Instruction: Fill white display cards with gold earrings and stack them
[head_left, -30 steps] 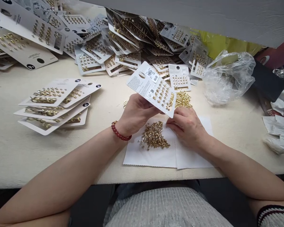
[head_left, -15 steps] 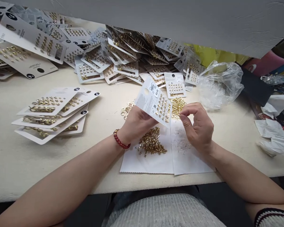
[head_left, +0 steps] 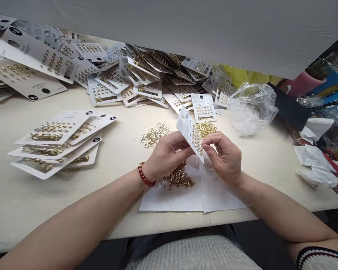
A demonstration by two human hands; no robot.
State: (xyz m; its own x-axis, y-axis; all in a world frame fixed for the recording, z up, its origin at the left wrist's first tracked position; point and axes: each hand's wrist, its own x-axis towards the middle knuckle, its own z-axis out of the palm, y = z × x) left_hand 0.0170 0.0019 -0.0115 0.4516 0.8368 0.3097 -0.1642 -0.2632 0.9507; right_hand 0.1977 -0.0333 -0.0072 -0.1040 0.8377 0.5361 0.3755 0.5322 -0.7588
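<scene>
My left hand [head_left: 167,155] grips a white earring card [head_left: 186,125], tilted up on edge, with rows of small gold pieces on the face toward the right. My right hand [head_left: 227,159] has its thumb and forefinger pinched together at those rows near the card's lower right edge. Whatever lies in the pinch is too small to make out. Beneath the card a heap of small gold pieces [head_left: 181,180] rests on white paper [head_left: 169,204]. Tiny clear pieces [head_left: 212,176] lie by the right hand, partly hidden. Behind are gold rings [head_left: 156,135] and a brighter gold pile [head_left: 206,128].
Several filled cards [head_left: 53,142] are stacked at left. A large heap of cards [head_left: 149,67] spans the back. A clear plastic bag [head_left: 253,108] sits back right, with crumpled tissues [head_left: 317,165] at far right. A grey panel [head_left: 186,26] overhangs the back.
My right hand has moved left to the card, its pinched fingers now touching the rows. The card has turned more edge-on and come slightly right and lower. The camera view has shifted slightly.
</scene>
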